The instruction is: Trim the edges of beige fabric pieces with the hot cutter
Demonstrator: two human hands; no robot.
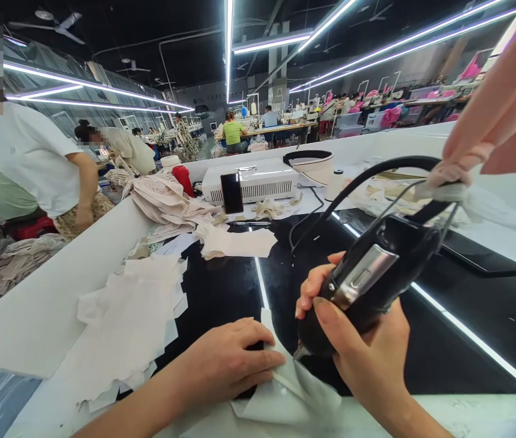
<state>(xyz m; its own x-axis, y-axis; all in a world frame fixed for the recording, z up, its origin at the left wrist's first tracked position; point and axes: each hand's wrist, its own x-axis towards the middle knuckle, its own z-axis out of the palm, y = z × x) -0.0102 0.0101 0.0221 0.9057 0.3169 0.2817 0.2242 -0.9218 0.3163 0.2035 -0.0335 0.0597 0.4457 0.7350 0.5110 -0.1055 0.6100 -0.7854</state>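
A white piece (285,395) is being pressed flat at the table's (221,286) near edge by the left hand (225,365). A black tool (371,280) is being gripped in the right hand (367,347), tip touching the piece's edge. Open glossy surface is lying beyond.

Black corded handheld tool (367,283), tip down on pale fabric piece (285,395)

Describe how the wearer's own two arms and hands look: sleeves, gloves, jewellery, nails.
Both hands are bare, with no gloves. The left hand and its forearm show no sleeve, watch or bracelet as far as the picture reaches. The right hand has no sleeve at the wrist either; its thumbnail looks plain and rather long. No ring is clearly visible on any of the fingers.
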